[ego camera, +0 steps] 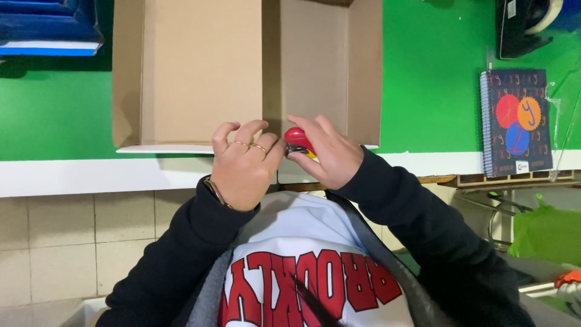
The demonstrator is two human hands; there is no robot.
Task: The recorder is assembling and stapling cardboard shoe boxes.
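My right hand (327, 151) grips a small red object with a dark and yellow underside (298, 140), possibly a stapler or cutter, at the near edge of the green table (436, 79). My left hand (242, 163), with rings and a bracelet, is curled right beside it, and its fingertips touch the red object. Both hands hover just in front of an open, empty cardboard box (200, 72) lying on the table. Black sleeves cover both forearms.
A spiral notebook (515, 121) with coloured circles lies at the table's right edge. A black tape dispenser (523, 24) stands at the back right, a blue object (48, 27) at the back left. Green plastic (548, 233) sits below right. Beige floor tiles show at left.
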